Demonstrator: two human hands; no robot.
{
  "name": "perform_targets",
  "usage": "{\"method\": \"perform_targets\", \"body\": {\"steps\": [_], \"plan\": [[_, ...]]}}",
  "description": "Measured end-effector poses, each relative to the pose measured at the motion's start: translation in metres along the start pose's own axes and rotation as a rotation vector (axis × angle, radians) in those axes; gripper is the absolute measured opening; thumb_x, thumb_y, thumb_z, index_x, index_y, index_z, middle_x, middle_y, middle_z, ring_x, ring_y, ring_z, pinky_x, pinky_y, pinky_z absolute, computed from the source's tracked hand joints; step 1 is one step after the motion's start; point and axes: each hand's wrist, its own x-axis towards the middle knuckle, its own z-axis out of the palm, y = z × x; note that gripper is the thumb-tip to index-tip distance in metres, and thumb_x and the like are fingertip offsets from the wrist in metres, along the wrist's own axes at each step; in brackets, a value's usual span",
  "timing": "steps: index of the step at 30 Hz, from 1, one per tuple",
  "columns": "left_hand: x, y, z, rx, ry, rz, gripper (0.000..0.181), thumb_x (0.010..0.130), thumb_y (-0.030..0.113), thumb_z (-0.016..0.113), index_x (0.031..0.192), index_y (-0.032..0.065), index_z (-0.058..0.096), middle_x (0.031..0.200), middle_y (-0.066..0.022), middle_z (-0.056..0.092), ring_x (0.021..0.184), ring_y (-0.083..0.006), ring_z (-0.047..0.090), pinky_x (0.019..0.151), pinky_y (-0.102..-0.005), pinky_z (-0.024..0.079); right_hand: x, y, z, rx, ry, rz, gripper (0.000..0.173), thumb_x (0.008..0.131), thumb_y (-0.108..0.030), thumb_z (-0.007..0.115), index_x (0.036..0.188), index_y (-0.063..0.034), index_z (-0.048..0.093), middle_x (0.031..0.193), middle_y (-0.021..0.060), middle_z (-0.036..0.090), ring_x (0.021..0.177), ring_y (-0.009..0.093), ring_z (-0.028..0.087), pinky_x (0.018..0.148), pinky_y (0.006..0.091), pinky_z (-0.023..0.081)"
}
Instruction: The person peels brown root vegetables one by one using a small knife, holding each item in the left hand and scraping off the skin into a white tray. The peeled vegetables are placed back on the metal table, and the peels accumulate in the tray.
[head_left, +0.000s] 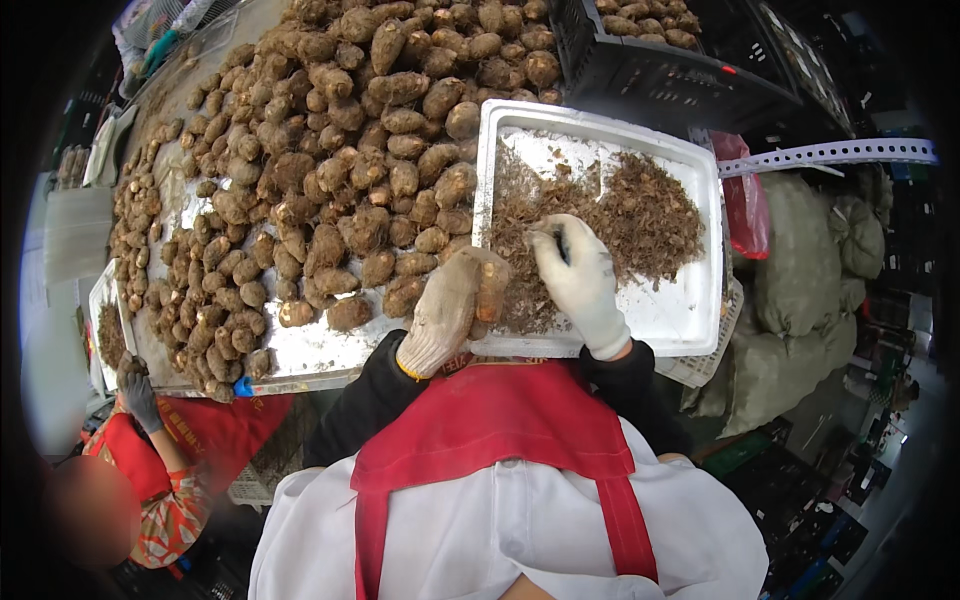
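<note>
My left hand (444, 304), in a soiled knit glove, is closed around a brown taro corm (492, 288) at the near left rim of a white foam tray (664, 319). My right hand (577, 274) wears a cleaner white glove and hovers over the tray, thumb and fingers drawn together. Whether anything sits between those fingertips cannot be made out. Brown fibrous peelings (651, 217) lie loose in the tray, heaped most thickly on its right side. Left of the tray, a large pile of hairy taro corms (367, 169) covers much of the metal table (307, 349).
Black plastic crates (667, 75), one holding taro, stand behind the tray. A perforated metal bar (832, 156) juts out rightward, near stuffed mesh sacks (795, 262). At left, a co-worker's gloved hand (140, 401) holds taro beside another foam tray (97, 304). Another person's teal glove (159, 52) shows upper left.
</note>
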Motion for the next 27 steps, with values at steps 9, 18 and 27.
{"method": "perform_targets", "body": {"steps": [9,18,27], "plan": [[0.001,0.013,0.014,1.717,-0.003,0.462,0.011,0.089,0.009,0.062,0.098,0.0072,0.068,0.093,-0.0074,0.065,0.088,-0.0224,0.068,0.072,-0.0317,0.055,-0.01,-0.022,-0.003,0.134,-0.232,-0.092,0.017,0.097,-0.012,0.067,0.11,-0.0015,0.069,0.104,0.0179,0.068,0.095,0.036,0.069,0.084,0.0405,0.054],[-0.001,0.008,-0.042,0.035,0.006,0.123,0.073,0.105,0.069,0.043,0.11,0.0008,0.066,0.088,-0.0116,0.072,0.06,-0.0109,0.062,0.057,-0.0276,0.051,-0.022,0.014,0.003,-0.05,-0.141,0.153,0.016,0.096,-0.013,0.069,0.105,0.0006,0.069,0.098,0.0175,0.07,0.089,0.031,0.068,0.08,0.0376,0.052],[-0.022,0.132,-0.189,-0.551,0.229,0.389,0.035,0.105,0.042,0.062,0.109,0.0072,0.063,0.103,-0.0116,0.07,0.071,-0.0131,0.062,0.058,-0.0258,0.056,-0.034,0.037,-0.012,-0.061,-0.107,0.13,0.039,0.095,-0.01,0.069,0.133,-0.0007,0.064,0.115,0.0168,0.068,0.102,0.027,0.066,0.093,0.038,0.052]]}}
